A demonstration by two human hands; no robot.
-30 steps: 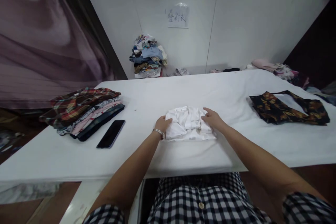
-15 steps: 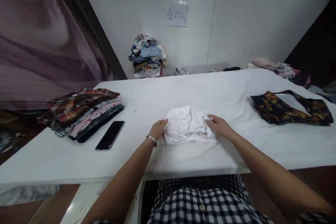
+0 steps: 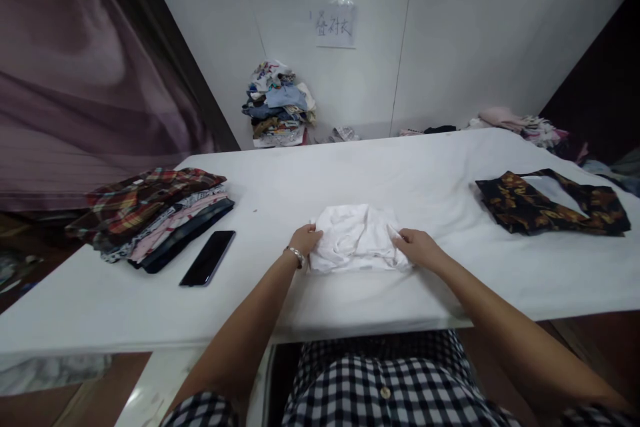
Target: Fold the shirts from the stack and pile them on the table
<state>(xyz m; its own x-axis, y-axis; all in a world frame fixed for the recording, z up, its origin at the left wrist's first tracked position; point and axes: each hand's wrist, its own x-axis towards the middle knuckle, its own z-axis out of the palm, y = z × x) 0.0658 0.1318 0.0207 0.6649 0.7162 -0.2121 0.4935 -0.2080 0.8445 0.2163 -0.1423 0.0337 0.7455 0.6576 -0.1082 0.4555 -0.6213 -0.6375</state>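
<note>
A white shirt [image 3: 357, 240], folded into a small wrinkled bundle, lies on the white-covered table [image 3: 280, 180] in front of me. My left hand [image 3: 305, 240], with a silver bracelet at the wrist, pinches its left edge between thumb and fingers. At the opposite side my right hand [image 3: 419, 248] has closed on the right edge of the cloth. Parts of the fingers of both hands are hidden by the fabric.
To the left, a stack of folded garments [image 3: 160, 213] with plaid on top sits beside a black phone [image 3: 209, 258]. A dark patterned garment [image 3: 510, 203] lies at the right. Piled clothes [image 3: 280, 107] stand beyond the far edge, below a paper sign [image 3: 335, 25].
Both hands have shifted slightly at the white shirt's side edges, and its folds lie a little differently. The view has moved slightly.
</note>
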